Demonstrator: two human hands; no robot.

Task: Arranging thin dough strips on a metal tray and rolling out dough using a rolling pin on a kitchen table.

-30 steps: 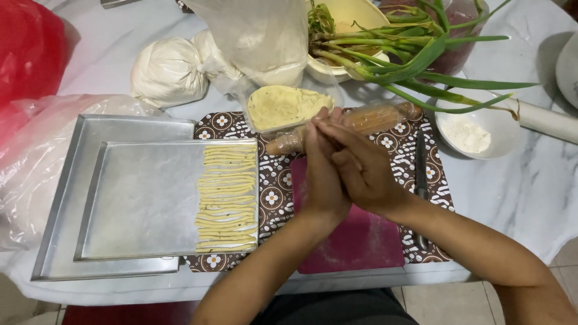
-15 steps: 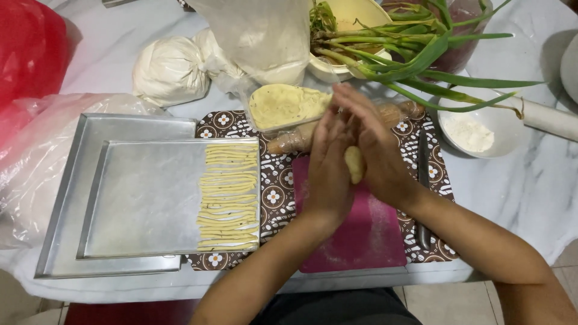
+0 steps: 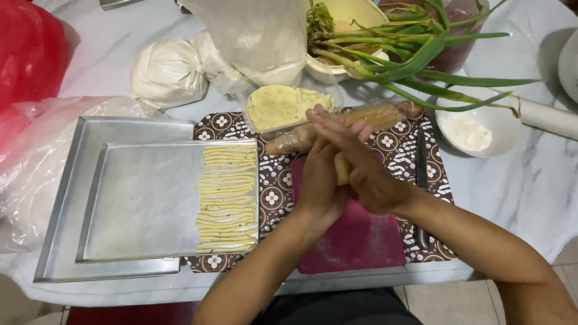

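My left hand [image 3: 318,180] and my right hand [image 3: 361,165] press palm to palm around a small pale lump of dough [image 3: 342,170], above a magenta mat [image 3: 355,235]. Just beyond the hands lies a wooden rolling pin [image 3: 385,114] wrapped in plastic film. Behind it, a clear tub holds a flat yellow slab of dough [image 3: 283,105]. To the left, a metal tray [image 3: 144,204] carries several thin dough strips [image 3: 227,198] laid in a column along its right side.
A second, larger tray [image 3: 60,241] sits under the first. A patterned brown cloth [image 3: 271,180] covers the marble table. A white bowl of flour [image 3: 475,129], green onions [image 3: 421,54], a knife [image 3: 421,174], tied white bags [image 3: 162,72] and red plastic [image 3: 24,48] surround the work area.
The right hand has slid back and forth across the left palm, rolling the dough lump between them. The lump became visible between the palms. Nothing else moved.
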